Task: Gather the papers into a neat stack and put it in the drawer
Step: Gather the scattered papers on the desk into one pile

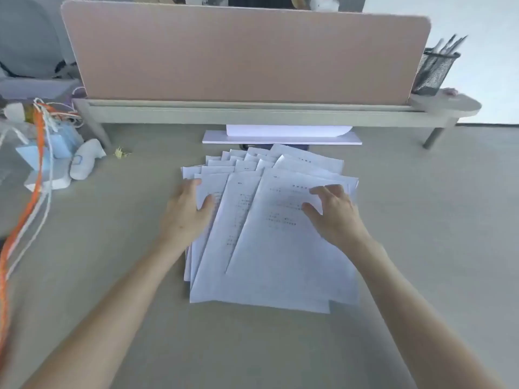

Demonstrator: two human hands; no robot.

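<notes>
Several white printed papers (269, 248) lie fanned out and overlapping on the grey desk (421, 220), their top edges spread toward the back. My left hand (186, 213) rests flat on the fan's left edge, fingers spread. On the topmost sheet at the right lies my right hand (334, 211), fingers bent and apart. Neither hand grips a sheet. No drawer is in view.
A pink divider panel (244, 54) on a low shelf closes off the back. A white stand (280, 136) sits under it. A black mesh pen cup (434, 70) stands at the right end. Cables, blue boxes and a gold clip (122, 153) crowd the left.
</notes>
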